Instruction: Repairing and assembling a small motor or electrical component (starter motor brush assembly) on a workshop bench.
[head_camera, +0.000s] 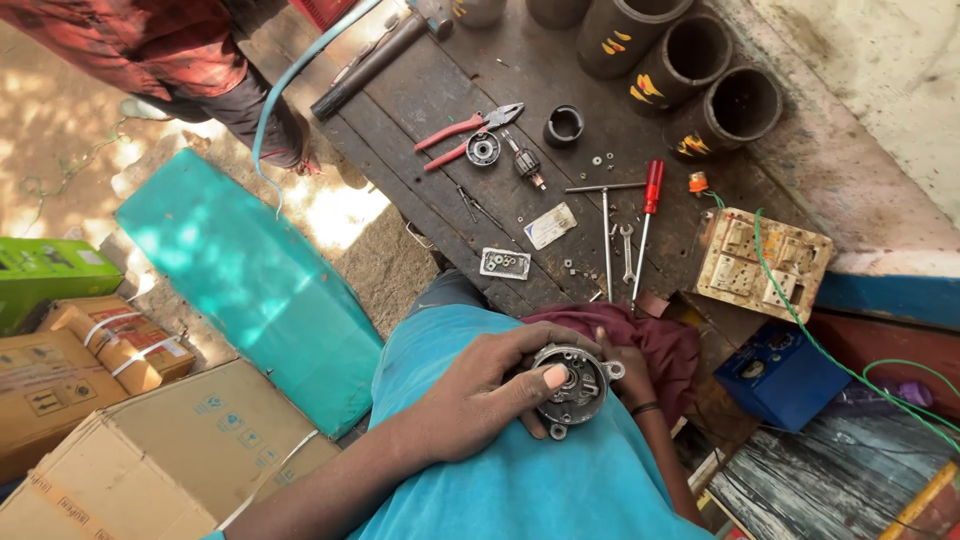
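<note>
A round grey metal motor housing (572, 385) sits in the person's lap, low and a little right of centre, against the blue shirt. The left hand (480, 395) is closed around it from nine o'clock, thumb laid flat across the open face. The right hand (622, 368) comes in from three o'clock, mostly hidden behind the casting; its fingers look curled on the far rim, though how firm that hold is I cannot tell. A maroon rag (660, 345) lies bunched under and behind it.

To my eye this is inspecting or seating something in the bearing recess at the middle of the housing. Whatever comes next wants the casting kept steady in the left palm while the thumb clears off the bore.

Out at twelve o'clock runs the dark plank bench (420, 100), strewn with parts: a small armature (526, 160) beside a bearing plate (483, 149), red-handled pliers (462, 135), a red screwdriver (647, 215), a T-handle wrench (606, 225), a little spanner (627, 250), and a tray of screws (504, 263). Black cylinders (690, 60) stand along the far edge. At two o'clock a grimy switch board (765, 262) trails a green wire (830, 350).

At nine o'clock a teal box (250, 285) and cardboard cartons (150, 450) lie on sandy ground, where another person's leg (250, 110) stands at eleven.
</note>
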